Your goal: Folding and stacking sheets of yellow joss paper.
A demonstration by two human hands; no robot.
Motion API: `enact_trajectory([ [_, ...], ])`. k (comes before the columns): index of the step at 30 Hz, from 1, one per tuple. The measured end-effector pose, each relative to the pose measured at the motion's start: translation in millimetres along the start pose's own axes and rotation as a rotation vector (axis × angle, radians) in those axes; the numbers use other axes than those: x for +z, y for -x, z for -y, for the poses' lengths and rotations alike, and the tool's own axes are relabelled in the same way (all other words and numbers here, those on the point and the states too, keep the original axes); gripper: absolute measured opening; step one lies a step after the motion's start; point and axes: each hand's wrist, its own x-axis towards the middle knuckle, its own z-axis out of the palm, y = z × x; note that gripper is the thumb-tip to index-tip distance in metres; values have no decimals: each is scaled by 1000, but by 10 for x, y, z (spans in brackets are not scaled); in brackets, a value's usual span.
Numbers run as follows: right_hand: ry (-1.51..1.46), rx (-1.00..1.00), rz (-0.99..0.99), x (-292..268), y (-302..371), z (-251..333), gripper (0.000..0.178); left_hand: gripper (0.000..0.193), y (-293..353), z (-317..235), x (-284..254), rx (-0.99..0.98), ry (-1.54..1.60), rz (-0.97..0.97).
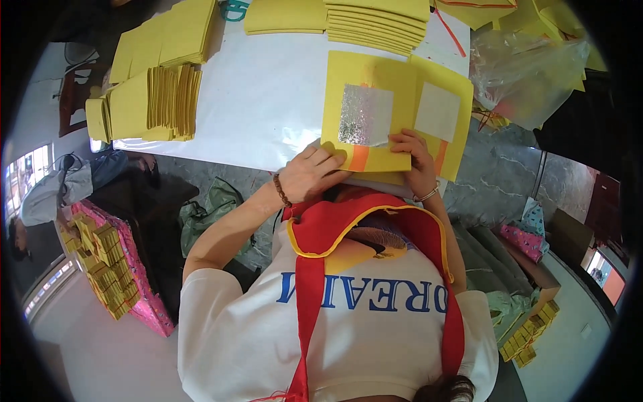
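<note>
A yellow joss paper sheet [368,70], with a silver foil square and an orange stripe, lies in front of me at the table's near edge. My left hand [311,173], wearing a brown bead bracelet, has its fingers closed on the sheet's lower left corner. At the lower right corner, my right hand [416,162] grips the same sheet with bent fingers; its thumb is hidden. Partly under it, to the right, is a second yellow sheet [462,87] with a pale square and an orange stripe.
Stacks of folded yellow paper [167,100] stand on the white tabletop [261,94] at left. More piles [378,23] line the far side. A clear plastic bag [529,74] sits at the right. Bundled yellow paper [104,261] leans beside a pink box at lower left.
</note>
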Motion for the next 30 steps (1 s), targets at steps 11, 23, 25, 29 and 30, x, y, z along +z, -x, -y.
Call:
enact_trajectory([
  [11,-63,162,33,-29,-13,11,21,28,-56,121,59,-78,133,-99],
  [23,-87,203,46,-23,-25,43,21,29,20,62,28,-84,73,-6],
  [25,-87,171,53,-34,-18,11,22,25,11,75,-1,-102,162,-52],
  [29,-92,103,65,-53,-33,-10,21,17,-71,68,-84,-170,233,-121],
  [30,-94,103,64,-44,-30,6,21,13,-82,67,-108,-267,280,-63],
])
